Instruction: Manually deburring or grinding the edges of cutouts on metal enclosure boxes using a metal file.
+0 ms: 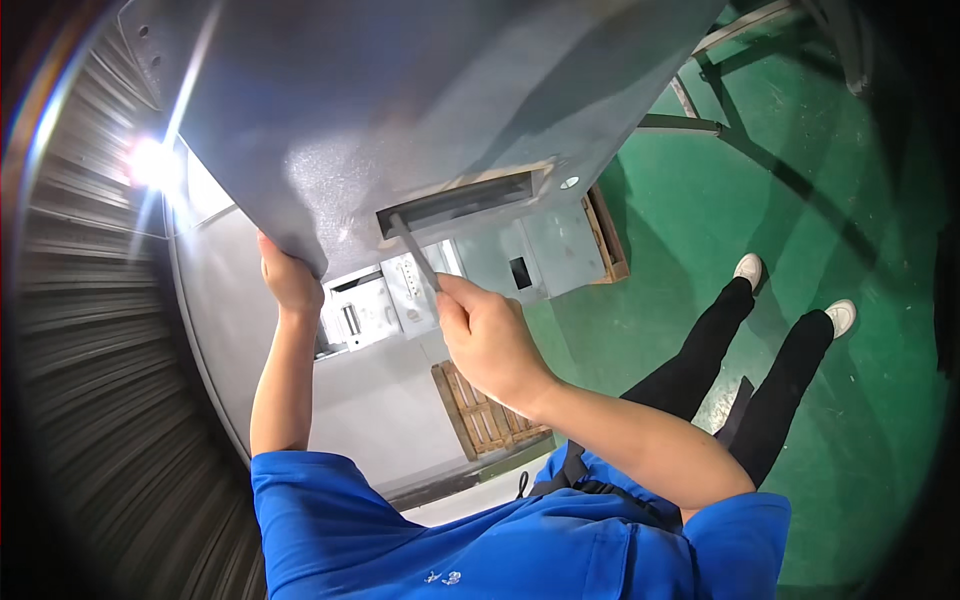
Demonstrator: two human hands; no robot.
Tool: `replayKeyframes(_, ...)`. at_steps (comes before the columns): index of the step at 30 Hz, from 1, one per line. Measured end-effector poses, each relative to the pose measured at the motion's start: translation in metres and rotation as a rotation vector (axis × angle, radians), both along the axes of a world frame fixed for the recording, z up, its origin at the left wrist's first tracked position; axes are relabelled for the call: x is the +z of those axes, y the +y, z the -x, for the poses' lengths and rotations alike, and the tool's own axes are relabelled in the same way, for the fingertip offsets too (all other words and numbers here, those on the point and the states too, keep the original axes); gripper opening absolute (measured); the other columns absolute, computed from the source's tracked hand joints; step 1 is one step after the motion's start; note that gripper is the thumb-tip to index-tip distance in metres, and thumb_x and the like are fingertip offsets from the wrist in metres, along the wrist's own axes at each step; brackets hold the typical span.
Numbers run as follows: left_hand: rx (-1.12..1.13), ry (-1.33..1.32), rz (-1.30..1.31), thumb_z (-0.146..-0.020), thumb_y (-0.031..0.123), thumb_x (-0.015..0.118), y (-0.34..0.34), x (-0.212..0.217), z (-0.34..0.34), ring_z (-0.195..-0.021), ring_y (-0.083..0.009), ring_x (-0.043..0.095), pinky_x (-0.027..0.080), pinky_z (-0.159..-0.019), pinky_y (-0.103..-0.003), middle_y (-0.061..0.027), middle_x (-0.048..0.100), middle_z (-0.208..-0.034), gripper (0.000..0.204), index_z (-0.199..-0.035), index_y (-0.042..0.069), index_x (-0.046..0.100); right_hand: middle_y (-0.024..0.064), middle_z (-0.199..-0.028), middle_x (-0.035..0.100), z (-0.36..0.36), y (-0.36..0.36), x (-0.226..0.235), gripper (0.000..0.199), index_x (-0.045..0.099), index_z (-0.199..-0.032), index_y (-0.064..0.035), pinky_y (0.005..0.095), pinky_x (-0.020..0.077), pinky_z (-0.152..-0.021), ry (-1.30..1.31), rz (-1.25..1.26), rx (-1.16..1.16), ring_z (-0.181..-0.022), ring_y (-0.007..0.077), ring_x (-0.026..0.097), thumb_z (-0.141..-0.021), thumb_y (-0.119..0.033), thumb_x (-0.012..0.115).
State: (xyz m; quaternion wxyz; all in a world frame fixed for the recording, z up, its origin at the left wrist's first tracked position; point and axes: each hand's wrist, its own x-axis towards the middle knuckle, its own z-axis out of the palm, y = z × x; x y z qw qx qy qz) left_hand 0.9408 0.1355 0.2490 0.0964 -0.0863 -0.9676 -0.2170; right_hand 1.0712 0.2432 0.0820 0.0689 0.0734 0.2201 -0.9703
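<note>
A large grey sheet-metal panel (340, 130) stands tilted in front of me, with a long rectangular slot (470, 203) cut near its lower edge. My left hand (292, 280) grips the panel's lower left edge, its fingers partly hidden behind the sheet. In my right hand (490, 335) is a narrow, flat grey file (416, 252), slanting up and left. The file's far tip reaches the left end of the slot. Bare, brownish metal shows along parts of the slot's rim, and a small round hole (570, 183) lies to its right.
Below the panel lie grey and white metal parts (495, 260) with cut-outs, beside a wooden pallet edge (608, 235). Another wooden pallet (480, 410) sits nearer me. Corrugated metal (90, 330) lines the left. A metal frame (690, 122) stands at upper right on the green floor (640, 320).
</note>
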Motion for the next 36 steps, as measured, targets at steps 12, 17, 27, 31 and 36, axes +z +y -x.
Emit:
replayKeyframes(12,0.124,0.009,-0.089,-0.092,0.031,0.023,0.028,-0.015,-0.006,-0.105,-0.0175,0.043,0.031,-0.091,-0.028,-0.0079,0.047,-0.112,0.043,-0.118,0.001,0.042,0.0131,-0.049,0.045,-0.001,-0.012,0.022,0.016,0.045,-0.073,0.0022,0.0329,0.0361,-0.045,0.02,-0.053,-0.047,-0.044,0.0185,0.046,-0.085,-0.009,0.042)
replayKeyframes(17,0.104,-0.014,-0.032,-0.092,0.032,0.023,0.028,-0.012,-0.006,-0.107,-0.0174,0.042,0.03,-0.092,-0.028,-0.0074,0.046,-0.115,0.045,-0.122,0.001,0.039,0.0153,-0.051,0.047,-0.004,-0.015,0.024,0.016,0.049,-0.079,0.0037,0.0342,0.0368,-0.046,0.041,-0.17,-0.122,-0.045,0.0215,0.048,-0.085,-0.009,0.042)
replayKeyframes(27,0.081,-0.032,-0.103,-0.091,0.037,0.03,0.047,-0.023,-0.009,-0.101,-0.0144,0.046,0.033,-0.088,-0.024,-0.0062,0.051,-0.108,0.047,-0.114,0.0,0.047,0.0065,-0.048,0.044,0.009,-0.014,0.027,0.022,0.053,-0.086,0.004,0.0287,0.0354,-0.043,0.009,-0.074,-0.02,-0.045,0.011,0.043,-0.087,-0.013,0.039)
replayKeyframes(31,0.036,-0.118,-0.121,-0.091,0.038,0.03,0.045,-0.019,-0.015,-0.097,-0.0133,0.047,0.034,-0.085,-0.023,-0.0051,0.052,-0.105,0.046,-0.111,0.001,0.049,0.0076,-0.048,0.043,-0.011,-0.011,0.038,0.025,0.053,-0.089,0.0059,0.0292,0.0349,-0.044,0.009,-0.207,-0.138,-0.044,0.0114,0.042,-0.087,-0.013,0.037)
replayKeyframes(36,-0.025,-0.155,-0.025,-0.091,0.039,0.032,0.047,-0.014,-0.016,-0.105,-0.0148,0.043,0.031,-0.091,-0.025,-0.0073,0.048,-0.114,0.05,-0.12,-0.001,0.042,0.0043,-0.052,0.045,0.013,-0.015,0.038,0.024,0.054,-0.094,0.006,0.0262,0.0353,-0.044,0.052,-0.284,-0.062,-0.046,0.0089,0.043,-0.086,-0.011,0.038)
